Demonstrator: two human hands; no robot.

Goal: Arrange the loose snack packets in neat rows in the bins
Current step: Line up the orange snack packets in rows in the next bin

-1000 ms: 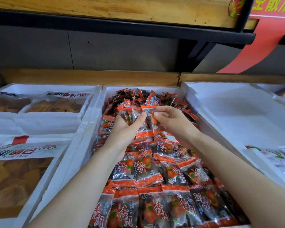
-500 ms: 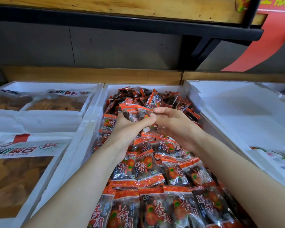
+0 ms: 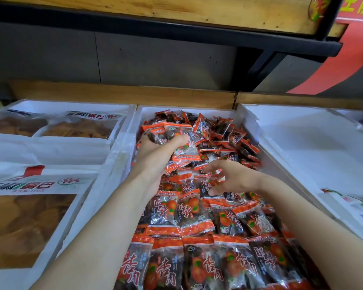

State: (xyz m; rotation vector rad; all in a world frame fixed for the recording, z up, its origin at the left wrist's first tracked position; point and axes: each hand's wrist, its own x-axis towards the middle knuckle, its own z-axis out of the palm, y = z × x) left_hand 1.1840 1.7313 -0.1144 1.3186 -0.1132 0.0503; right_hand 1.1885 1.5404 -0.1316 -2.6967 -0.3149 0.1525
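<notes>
Several snack packets [image 3: 172,130] sit clenched in left hand [image 3: 153,153], over the heap at the back of the white foam bin [image 3: 124,147]. Right hand [image 3: 231,181] claws over neat rows [image 3: 195,214]; blurred, can't tell if gripping. Risk: slick, crinkly film w/ serrated ends, so the fanned bunch could slip & scatter the rows.

Glossy clear-plastic snack packets [image 3: 189,210], matt white foam bin [image 3: 122,155], wood shelf [image 3: 176,9].
</notes>
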